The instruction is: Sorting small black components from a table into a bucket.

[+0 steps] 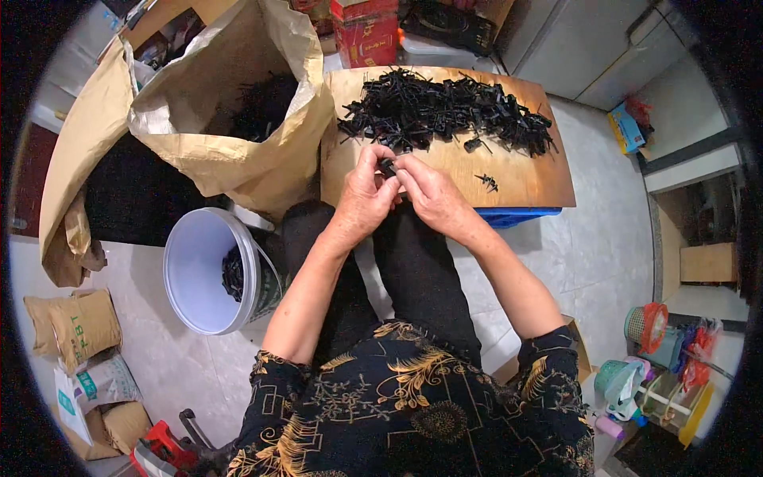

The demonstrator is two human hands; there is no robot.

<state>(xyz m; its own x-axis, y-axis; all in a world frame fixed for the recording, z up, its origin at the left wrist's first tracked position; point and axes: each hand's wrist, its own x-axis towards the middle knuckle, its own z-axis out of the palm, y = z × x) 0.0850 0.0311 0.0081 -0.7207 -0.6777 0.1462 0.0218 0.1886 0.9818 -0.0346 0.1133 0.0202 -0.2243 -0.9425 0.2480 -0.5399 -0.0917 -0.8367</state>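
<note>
Both my hands meet over the near edge of a wooden board. My left hand is closed around a small black plastic part, its thumb and forefinger pinching it. My right hand is closed too, fingertips pressed against the same part from the other side. Fingers cover most of the part, so its full shape is hidden. Just beyond my hands, a heap of black plastic parts with thin stems spreads across the board. A few thin black pieces lie apart, right of my right hand.
Left of the board stands a large open paper sack with black parts inside. A white bucket holding black pieces is beside my left leg. Behind the board is a red box. Filled bags lie on the floor at far left.
</note>
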